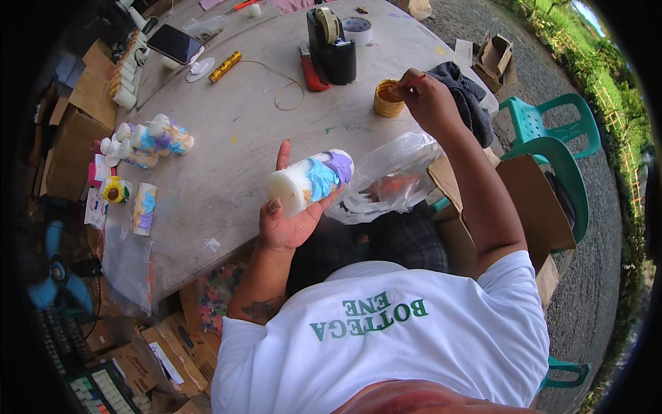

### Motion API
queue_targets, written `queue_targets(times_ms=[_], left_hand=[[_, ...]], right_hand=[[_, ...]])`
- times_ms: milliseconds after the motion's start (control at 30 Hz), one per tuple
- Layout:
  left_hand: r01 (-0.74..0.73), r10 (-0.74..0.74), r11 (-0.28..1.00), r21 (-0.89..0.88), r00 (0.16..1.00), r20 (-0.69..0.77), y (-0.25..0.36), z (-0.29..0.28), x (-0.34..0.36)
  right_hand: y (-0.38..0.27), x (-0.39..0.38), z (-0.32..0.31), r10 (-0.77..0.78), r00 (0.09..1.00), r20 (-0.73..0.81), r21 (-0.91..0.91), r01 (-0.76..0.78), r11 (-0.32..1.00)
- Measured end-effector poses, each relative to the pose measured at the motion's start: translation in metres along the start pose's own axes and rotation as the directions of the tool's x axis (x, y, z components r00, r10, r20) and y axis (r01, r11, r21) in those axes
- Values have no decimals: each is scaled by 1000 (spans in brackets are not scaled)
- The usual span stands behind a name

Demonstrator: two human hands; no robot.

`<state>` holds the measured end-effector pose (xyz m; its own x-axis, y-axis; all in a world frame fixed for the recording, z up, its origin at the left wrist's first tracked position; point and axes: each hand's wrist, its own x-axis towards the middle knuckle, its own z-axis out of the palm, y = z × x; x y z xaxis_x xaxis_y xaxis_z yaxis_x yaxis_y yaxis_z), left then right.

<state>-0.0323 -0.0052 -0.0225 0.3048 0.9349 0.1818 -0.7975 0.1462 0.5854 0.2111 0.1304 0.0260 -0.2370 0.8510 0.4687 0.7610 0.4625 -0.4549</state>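
A white pillar candle (296,186) with blue and purple flower shapes lies tilted in my left hand (293,224). The thumb and fingers of that hand hold it from below, one finger standing out past it. My right hand (429,100) is pinched at a small gold-coated jar (388,103) on the table. A thin red stick shows between its fingers; its lower end is hidden by the hand. Brownish-gold paint seems to be inside the jar. Several similar candles (155,138) stand and lie at the left edge, and a single decorated candle (143,208) lies nearer.
On the table (227,159) are a black tape dispenser (332,52), a tape roll (357,29), a phone (175,45), a gold glittery tube (225,67) and a clear plastic bag (393,176). A dark cloth (463,96) drapes the right edge. Green chairs (558,124) and cardboard boxes (534,200) stand at right.
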Motion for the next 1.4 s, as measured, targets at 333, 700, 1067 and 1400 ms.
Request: queue_targets(times_ms=[333,700,1067,1400], left_hand=[[-258,214,887,383,964,155,13,23,3],[-667,376,108,737,714,591,16,37,3],[-710,378,36,703,661,649,12,34,-5],[-725,377,52,687,651,659,13,35,-4]], right_hand=[[-22,-31,-40,279,916,-289,736,26,677],[-91,-91,-55,111,970,-216,960,190,205],[-101,-78,-44,99,972,-213,955,186,230],[-103,-76,-42,64,974,-216,943,191,271]])
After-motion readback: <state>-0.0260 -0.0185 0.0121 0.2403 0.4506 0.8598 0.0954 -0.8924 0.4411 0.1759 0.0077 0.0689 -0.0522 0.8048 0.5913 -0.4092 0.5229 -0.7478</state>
